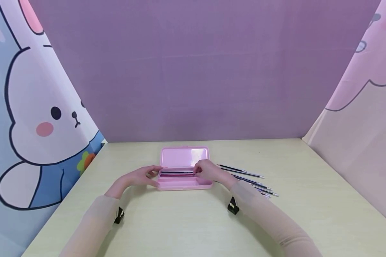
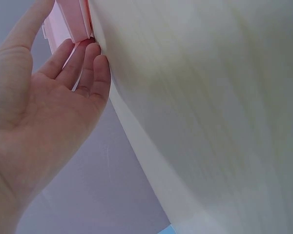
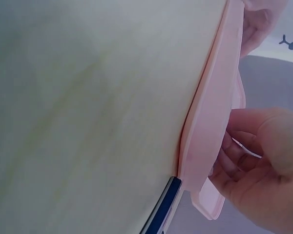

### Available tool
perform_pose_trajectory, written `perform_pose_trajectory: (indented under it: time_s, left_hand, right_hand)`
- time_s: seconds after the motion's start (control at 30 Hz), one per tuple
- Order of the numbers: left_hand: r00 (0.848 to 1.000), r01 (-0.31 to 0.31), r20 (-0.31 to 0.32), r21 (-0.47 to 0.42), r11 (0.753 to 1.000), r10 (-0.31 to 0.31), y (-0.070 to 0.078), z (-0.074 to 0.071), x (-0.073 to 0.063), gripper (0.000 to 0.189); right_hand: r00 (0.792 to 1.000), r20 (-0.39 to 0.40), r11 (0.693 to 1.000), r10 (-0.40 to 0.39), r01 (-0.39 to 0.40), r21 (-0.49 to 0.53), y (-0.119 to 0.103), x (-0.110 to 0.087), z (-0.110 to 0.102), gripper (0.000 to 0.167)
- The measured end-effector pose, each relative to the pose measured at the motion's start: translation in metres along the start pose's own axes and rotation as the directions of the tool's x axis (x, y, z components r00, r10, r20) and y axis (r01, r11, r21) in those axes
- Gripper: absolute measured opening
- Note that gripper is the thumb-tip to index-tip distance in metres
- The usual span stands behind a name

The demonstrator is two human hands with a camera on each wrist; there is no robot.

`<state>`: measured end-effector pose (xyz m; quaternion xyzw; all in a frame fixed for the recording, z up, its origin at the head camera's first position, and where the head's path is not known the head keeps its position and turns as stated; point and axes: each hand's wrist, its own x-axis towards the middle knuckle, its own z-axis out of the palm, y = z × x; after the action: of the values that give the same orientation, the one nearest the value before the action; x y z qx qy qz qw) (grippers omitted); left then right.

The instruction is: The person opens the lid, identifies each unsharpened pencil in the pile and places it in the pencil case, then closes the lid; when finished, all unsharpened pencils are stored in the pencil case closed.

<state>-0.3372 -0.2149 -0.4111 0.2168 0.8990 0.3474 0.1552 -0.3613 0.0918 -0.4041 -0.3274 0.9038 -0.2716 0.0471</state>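
Observation:
A pink pencil case (image 1: pixel 184 184) stands with its lid (image 1: pixel 177 157) raised at the back. Dark pencils (image 1: pixel 177 173) and a red one lie lengthwise in its rear compartment; the front compartment shows its pink floor. My left hand (image 1: pixel 140 176) holds the case's left end, thumb by the front corner and fingers toward the back. Over the right part of the case, my right hand (image 1: pixel 209 170) reaches in with curled fingers, pinching at the right end of a pencil. Its fingertips are hidden behind the case wall in the right wrist view.
Several dark striped pencils with pale ends (image 1: pixel 255 183) lie loosely fanned to the right of the case, partly under the right forearm. One dark pencil (image 3: pixel 161 204) lies close to the case's end. A purple panel (image 1: pixel 193 71) rises behind the pale table (image 1: pixel 180 225).

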Motion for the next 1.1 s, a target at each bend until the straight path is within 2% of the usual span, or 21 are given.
perform_pose_trajectory:
  time_s: [0.27,0.53,1.1]
  left_hand:
    - [1.0,-0.015,-0.002,-0.004,1.0,0.015,-0.001,0.0,0.0,0.074]
    - [1.0,-0.025,-0.001,-0.01,1.0,0.025,-0.002,0.0,0.0,0.074]
    - [1.0,-0.023,-0.009,0.005,1.0,0.023,-0.002,0.002,0.004,0.073]
  right_hand:
    - [0.999,-0.029,0.999,0.014,-0.015,-0.04,0.0,0.0,0.0,0.008]
    - [0.999,-0.035,0.999,0.029,-0.03,-0.039,0.003,0.001,0.0,0.01]
    - [0.993,-0.109,0.988,-0.051,0.066,0.139,0.014,-0.006,-0.015,0.016]
